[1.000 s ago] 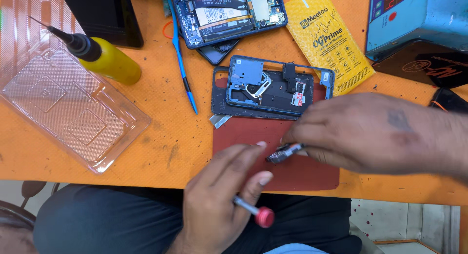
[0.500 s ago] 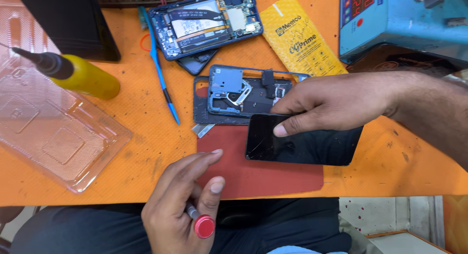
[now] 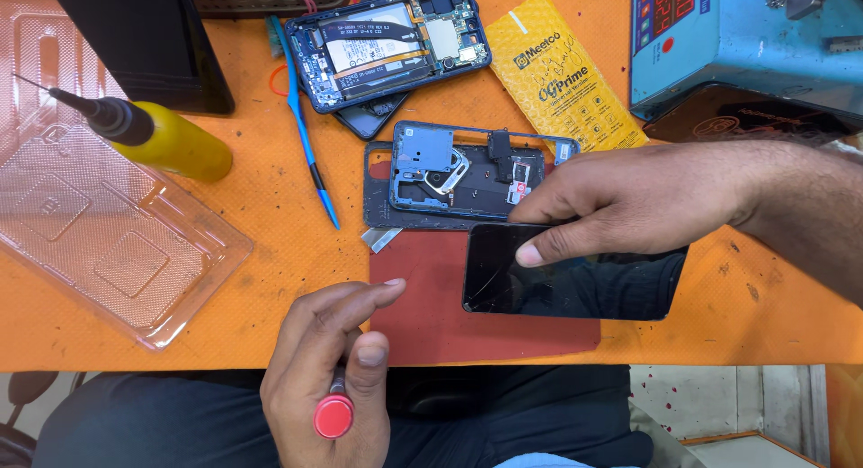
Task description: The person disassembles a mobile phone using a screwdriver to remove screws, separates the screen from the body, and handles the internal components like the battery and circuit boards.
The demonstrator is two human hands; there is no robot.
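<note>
My right hand (image 3: pixel 629 198) grips a black phone with a cracked glass screen (image 3: pixel 575 275), thumb on the glass, holding it over a dark red mat (image 3: pixel 431 315). Just beyond it lies a phone back frame (image 3: pixel 467 176) with a blue inner plate and small parts. My left hand (image 3: pixel 328 369) is at the table's near edge, closed around a screwdriver with a red round cap (image 3: pixel 333 416), its index finger stretched toward the mat.
An opened phone (image 3: pixel 387 45) showing its battery and board lies at the back. A blue pry tool (image 3: pixel 301 144), a yellow bottle with a needle tip (image 3: pixel 153 135), a clear plastic tray (image 3: pixel 99 243), a yellow packet (image 3: pixel 562 81) and a blue machine (image 3: pixel 746 45) stand around.
My right hand has brought the black phone onto the red mat and now holds it flat. My left hand has drawn back toward me with the screwdriver.
</note>
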